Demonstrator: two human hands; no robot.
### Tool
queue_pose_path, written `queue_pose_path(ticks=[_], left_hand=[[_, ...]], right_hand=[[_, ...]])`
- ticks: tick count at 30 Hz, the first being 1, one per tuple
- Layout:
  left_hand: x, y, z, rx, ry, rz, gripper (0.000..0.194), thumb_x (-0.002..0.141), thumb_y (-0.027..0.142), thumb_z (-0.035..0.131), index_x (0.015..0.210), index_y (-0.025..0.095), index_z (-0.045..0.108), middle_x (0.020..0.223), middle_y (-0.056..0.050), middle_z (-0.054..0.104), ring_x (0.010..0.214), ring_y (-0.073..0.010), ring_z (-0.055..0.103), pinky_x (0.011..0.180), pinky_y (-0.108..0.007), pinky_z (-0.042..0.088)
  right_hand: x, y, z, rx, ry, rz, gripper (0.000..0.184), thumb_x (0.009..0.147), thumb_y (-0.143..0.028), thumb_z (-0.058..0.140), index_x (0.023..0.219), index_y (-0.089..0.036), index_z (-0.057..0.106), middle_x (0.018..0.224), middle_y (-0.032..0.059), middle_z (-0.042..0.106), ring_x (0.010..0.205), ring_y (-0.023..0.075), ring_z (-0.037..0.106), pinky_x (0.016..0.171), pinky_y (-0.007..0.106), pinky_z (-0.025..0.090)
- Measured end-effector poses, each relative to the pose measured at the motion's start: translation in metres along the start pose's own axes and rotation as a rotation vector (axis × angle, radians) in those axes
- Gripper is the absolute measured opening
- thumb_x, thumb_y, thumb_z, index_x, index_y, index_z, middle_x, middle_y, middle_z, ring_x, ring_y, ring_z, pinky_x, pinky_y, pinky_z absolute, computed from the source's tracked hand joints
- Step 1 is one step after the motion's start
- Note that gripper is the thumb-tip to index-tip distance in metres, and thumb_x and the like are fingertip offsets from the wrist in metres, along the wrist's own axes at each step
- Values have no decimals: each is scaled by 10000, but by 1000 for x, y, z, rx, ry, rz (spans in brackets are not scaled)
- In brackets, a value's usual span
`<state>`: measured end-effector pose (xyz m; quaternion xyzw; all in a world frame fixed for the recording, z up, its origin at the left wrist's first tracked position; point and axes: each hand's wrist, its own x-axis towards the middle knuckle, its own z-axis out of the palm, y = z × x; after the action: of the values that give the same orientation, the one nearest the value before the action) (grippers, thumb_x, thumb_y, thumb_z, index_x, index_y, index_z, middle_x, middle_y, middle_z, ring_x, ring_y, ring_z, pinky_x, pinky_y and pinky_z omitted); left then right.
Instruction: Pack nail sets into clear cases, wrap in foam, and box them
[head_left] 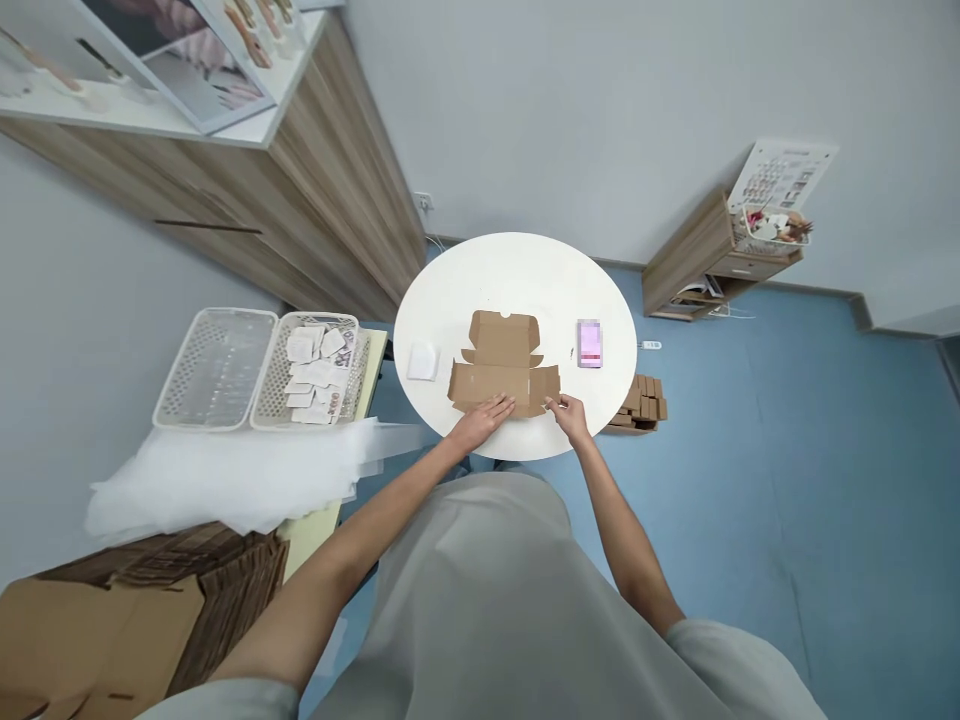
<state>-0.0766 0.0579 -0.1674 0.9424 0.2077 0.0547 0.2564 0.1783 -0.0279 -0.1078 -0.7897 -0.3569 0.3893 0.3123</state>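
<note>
An unfolded brown cardboard box (501,350) lies on the white oval table (517,270), its side flaps partly raised. My left hand (484,420) rests flat with fingers stretched over the box's near edge. At the near right corner, my right hand (568,415) pinches a flap of the same box between thumb and fingers. A small white square packet (424,361) lies to the left of the box. To its right is a phone (590,344) with a pink and purple screen.
Left of the table stand white plastic baskets, one (262,400) holding several small white packets. White sheeting (232,475) and stacked flat cardboard (97,640) lie nearer me. A carton of folded boxes (641,405) sits on the floor at right. A wooden cabinet (352,180) stands behind left.
</note>
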Motion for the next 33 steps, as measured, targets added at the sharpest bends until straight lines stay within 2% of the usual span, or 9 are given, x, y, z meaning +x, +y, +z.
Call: queue_pose_path(ticks=[6,11,14,16,19,22,26,29,33], left_hand=[[17,-2,35,6,-204,-74,558,1019,13,365,1517,98,602,1641,-210,548,1601,-260,451,1327,-493,373],[12,-5,51,-49,-224,-112,659,972,-4,390,1596,141,544,1649,-199,544,1589,-271,467,1316,-495,404],[5,-13,57,-34,-226,-138,726,943,-15,358,1646,117,477,1668,-222,510,1594,-291,458,1295,-525,431],[0,-21,59,-18,-218,-160,743,925,-23,337,1657,62,440,1669,-269,484,1590,-309,463,1289,-548,429],[-7,-31,61,-23,-189,-205,757,908,-16,348,1664,-8,384,1643,-330,479,1572,-325,489,1287,-560,415],[-13,-39,59,-57,-189,-275,734,905,-9,389,1638,-15,413,1603,-339,526,1534,-326,538,1277,-522,424],[-21,-43,53,-89,-199,-366,647,932,-17,415,1567,52,523,1557,-288,594,1498,-309,576,1250,-478,467],[-27,-41,47,-101,-214,-415,575,968,-10,397,1502,75,593,1584,-261,580,1513,-295,561,1231,-462,494],[-32,-33,44,-137,-169,-470,532,994,5,390,1448,101,648,1605,-218,582,1518,-265,558,1254,-436,468]], right_hand=[[9,48,24,-4,-12,121,565,858,-739,554,764,-192,663,743,54,717,666,175,587,603,251,465],[10,69,30,-12,-36,227,481,895,-628,550,786,-180,686,747,44,722,651,172,624,626,247,491],[15,72,26,-80,-41,278,410,892,-545,613,896,-161,759,835,63,764,756,209,708,731,274,540],[21,67,23,-167,9,290,443,878,-500,677,1114,-141,785,1084,131,794,986,262,749,869,315,563],[36,49,21,-302,93,220,671,912,-470,701,1460,-85,653,1476,248,646,1353,325,633,1079,372,523],[56,24,28,-355,53,79,751,981,-425,641,1623,-71,481,1604,255,536,1494,320,515,1181,393,466],[82,-5,50,-407,-85,-31,809,974,-374,668,1692,-153,370,1553,202,578,1439,311,550,1143,383,496],[94,-16,68,-434,-168,15,853,950,-359,705,1702,-177,346,1539,200,557,1299,304,639,1068,375,538],[97,-18,83,-485,-181,55,838,964,-342,683,1709,-171,339,1555,214,494,1242,297,674,1046,371,542]])
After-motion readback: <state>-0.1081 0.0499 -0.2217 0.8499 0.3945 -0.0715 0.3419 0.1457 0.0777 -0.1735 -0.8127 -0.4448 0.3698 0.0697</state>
